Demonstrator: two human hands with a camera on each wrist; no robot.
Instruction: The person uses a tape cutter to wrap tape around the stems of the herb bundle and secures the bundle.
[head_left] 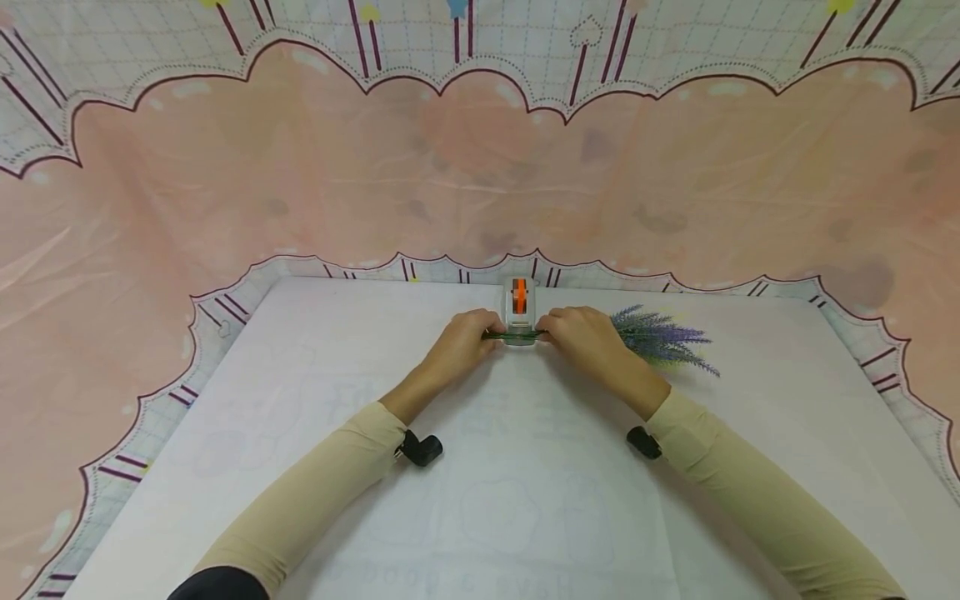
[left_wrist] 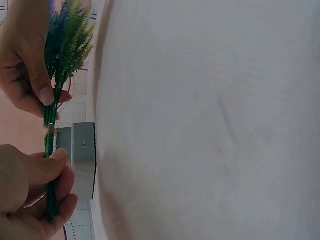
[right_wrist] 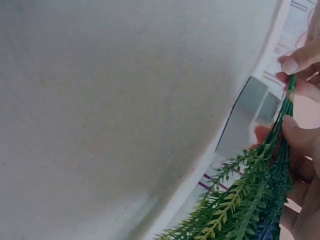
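A bunch of artificial lavender (head_left: 662, 337), purple and yellow-green, lies sideways between the hands with its flower heads to the right. My left hand (head_left: 461, 343) pinches the stem ends between thumb and fingers. Closer to the flowers, my right hand (head_left: 588, 337) grips the same green stems (left_wrist: 51, 107). A brownish band (left_wrist: 49, 130) circles the stems between the two hands. Right behind the stems stands a grey tape dispenser (head_left: 520, 321) with an orange core (head_left: 519, 296); the stems cross in front of its near end in the head view.
The white table (head_left: 487, 483) spreads beneath both forearms, and the dispenser stands close to its far edge. Beyond it hangs a peach and white patterned cloth (head_left: 480, 183). Small black wrist cameras (head_left: 422, 449) sit at both sleeves.
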